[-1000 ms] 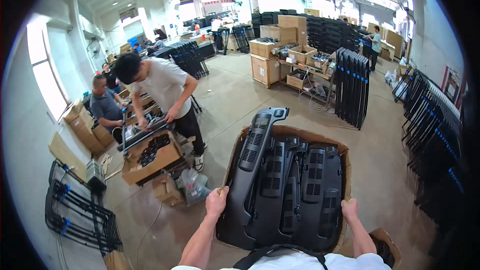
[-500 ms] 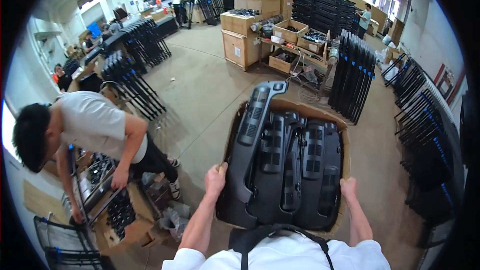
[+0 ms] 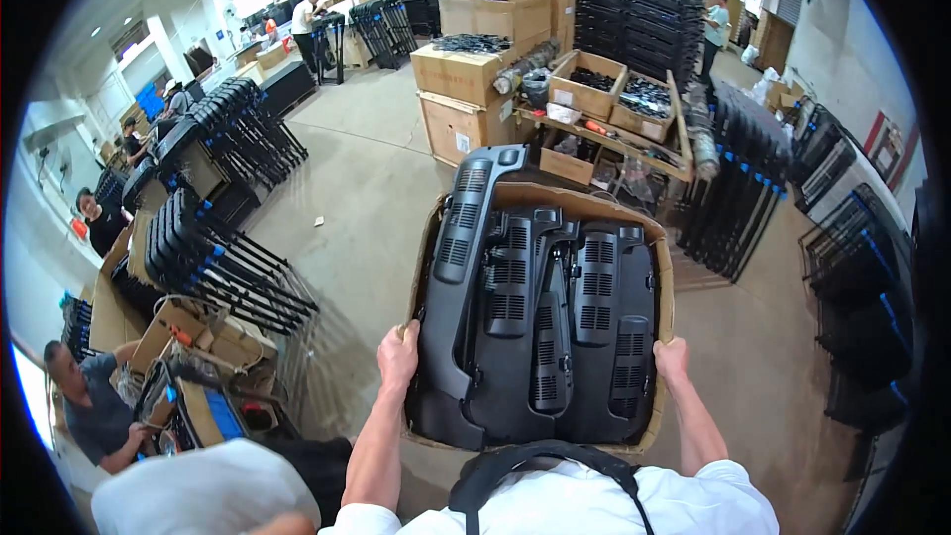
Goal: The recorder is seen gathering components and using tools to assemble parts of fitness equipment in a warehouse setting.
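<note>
Here, carton [image 3: 584, 201]: held at opposite sides, likely for balance
My left fingers [image 3: 399, 337], right fingers [image 3: 671, 348]: gripping its rim
Black panels [image 3: 510, 282]: packed close, probably saving room

We see plastic vented covers [image 3: 510, 357] with a mostly smooth, matt finish, ribbed at the vents [image 3: 596, 284], and a carton [image 3: 584, 204] of dull cardboard. Our shirt [image 3: 594, 510] is lightly creased, matt cloth. The crate [image 3: 458, 131] looks like bare wood to us, and the smooth floor [image 3: 367, 173] has a faint sheen.
</note>
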A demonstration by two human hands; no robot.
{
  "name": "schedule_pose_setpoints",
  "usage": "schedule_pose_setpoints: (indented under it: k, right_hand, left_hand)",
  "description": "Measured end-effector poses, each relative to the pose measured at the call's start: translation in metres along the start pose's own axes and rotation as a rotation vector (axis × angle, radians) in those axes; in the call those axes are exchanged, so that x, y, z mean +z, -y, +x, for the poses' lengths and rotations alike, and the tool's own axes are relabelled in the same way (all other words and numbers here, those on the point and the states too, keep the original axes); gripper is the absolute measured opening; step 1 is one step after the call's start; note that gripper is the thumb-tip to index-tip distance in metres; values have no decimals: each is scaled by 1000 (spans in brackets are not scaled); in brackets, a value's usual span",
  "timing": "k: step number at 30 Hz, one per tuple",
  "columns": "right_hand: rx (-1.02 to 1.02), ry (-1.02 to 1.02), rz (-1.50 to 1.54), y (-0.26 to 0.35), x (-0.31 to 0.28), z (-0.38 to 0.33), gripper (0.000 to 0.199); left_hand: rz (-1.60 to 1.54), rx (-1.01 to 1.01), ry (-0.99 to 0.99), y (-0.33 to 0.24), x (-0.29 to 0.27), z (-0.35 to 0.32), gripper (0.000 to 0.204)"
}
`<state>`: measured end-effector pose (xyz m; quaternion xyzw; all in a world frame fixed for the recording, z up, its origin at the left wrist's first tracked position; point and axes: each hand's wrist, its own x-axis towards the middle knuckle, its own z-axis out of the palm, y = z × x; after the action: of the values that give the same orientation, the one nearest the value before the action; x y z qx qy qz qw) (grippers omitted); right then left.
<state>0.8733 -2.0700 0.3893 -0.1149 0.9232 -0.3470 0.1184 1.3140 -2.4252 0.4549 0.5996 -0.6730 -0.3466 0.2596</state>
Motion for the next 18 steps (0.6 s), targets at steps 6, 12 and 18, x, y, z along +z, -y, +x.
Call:
schedule_pose_setpoints:
  k: [6,12,18]
  right_hand:
    - [-101,83,-26,182,117,95,26]
    - [-147,133,-99,356,248,172,29]
    - [-235,119,-111,533,378,232,33]
  left_hand:
    - [-42,-69,-50,7,-16,180,52]
    - [-40,-155,-83,64,-33,369,55]
    - [-94,-170,-180,78,-71,580,52]
